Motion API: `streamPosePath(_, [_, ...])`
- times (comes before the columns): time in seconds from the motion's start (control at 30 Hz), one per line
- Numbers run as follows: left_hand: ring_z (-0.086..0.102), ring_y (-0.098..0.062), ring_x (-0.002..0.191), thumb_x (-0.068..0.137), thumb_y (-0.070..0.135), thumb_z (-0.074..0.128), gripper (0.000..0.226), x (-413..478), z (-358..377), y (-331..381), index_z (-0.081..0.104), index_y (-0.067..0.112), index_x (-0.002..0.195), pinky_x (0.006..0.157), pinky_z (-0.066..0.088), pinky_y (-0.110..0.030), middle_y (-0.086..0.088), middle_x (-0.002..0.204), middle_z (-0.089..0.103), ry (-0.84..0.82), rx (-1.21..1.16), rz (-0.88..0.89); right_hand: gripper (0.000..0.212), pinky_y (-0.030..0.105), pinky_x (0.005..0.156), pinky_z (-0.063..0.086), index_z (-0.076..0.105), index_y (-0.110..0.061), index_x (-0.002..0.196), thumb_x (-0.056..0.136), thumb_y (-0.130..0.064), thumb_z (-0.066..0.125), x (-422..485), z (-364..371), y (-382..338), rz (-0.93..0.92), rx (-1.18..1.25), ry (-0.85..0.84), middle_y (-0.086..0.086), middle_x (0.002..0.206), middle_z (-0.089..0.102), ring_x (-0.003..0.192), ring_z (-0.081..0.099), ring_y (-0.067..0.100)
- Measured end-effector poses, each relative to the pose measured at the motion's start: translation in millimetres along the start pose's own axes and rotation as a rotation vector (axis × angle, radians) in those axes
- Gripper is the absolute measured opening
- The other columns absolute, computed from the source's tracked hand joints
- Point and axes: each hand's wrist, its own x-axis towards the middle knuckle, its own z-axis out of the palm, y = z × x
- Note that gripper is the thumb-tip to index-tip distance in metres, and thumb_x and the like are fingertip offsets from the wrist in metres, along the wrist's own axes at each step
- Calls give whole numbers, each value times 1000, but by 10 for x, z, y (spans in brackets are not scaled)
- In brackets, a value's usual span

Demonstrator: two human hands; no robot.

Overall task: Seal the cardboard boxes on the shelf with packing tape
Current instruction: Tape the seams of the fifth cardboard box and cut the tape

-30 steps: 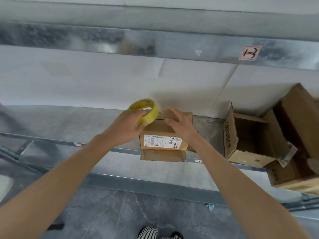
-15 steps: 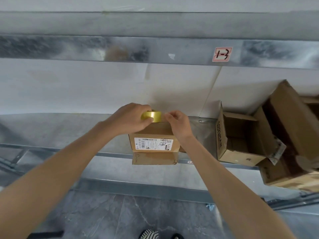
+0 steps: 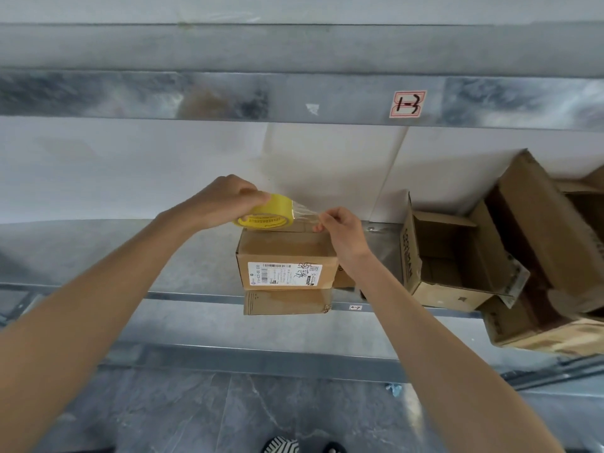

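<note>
- Right above the labelled box (image 3: 287,253) on the shelf (image 3: 192,256): left hand (image 3: 225,201), grip wrapped round the tape roll (image 3: 266,214).
- Right hand (image 3: 340,230) grip pinches the tape end (image 3: 305,212), which was still on the roll half a second ago.
- So I'd say the strip's started but nothing's stuck down yet. The open boxes (image 3: 451,256) right of it are waiting too.

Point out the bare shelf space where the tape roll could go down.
Left of the labelled box, the shelf lies bare to the picture's edge. The strip between that box and the open box is narrow. Farther right, tipped boxes crowd the shelf.
</note>
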Motion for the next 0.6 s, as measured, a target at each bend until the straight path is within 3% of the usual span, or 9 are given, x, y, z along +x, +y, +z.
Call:
streamPosePath(0.13, [40,-8,46,90,38,53,45,29,102,-27,45,12,54,53,32,-27,6,46,46,108,-64,64,20,14,66,43,53,-16,75,92,-7,54,9,-3,-4,1,-11,3,-6,56,59,60,59,4])
streamPosePath(0.23, [35,-6,42,91,35,53,47,60,184,-49,39,12,53,49,29,-26,6,45,41,133,-35,80,21,24,74,43,53,-14,74,93,-4,52,24,-25,-29,9,3,-11,-2,58,57,64,57,13])
streamPosePath(0.37, [39,-18,53,89,41,52,51,116,238,-57,44,1,58,55,32,-31,-12,58,49,109,9,101,22,23,73,47,53,-9,74,93,1,50,75,-131,-97,64,116,-64,3,63,52,66,54,15])
streamPosePath(0.47, [38,-20,52,88,45,52,50,165,264,-24,38,11,54,54,29,-30,-6,53,43,109,89,110,14,26,71,57,54,-6,81,94,-3,52,109,-314,-119,128,94,-112,4,68,51,67,59,14])
streamPosePath(0.6, [40,-18,52,87,54,50,53,221,362,85,35,15,54,50,23,-28,0,53,43,175,306,142,8,26,62,58,55,-6,88,95,-5,51,113,-486,-39,174,-37,-101,8,77,56,66,63,15])
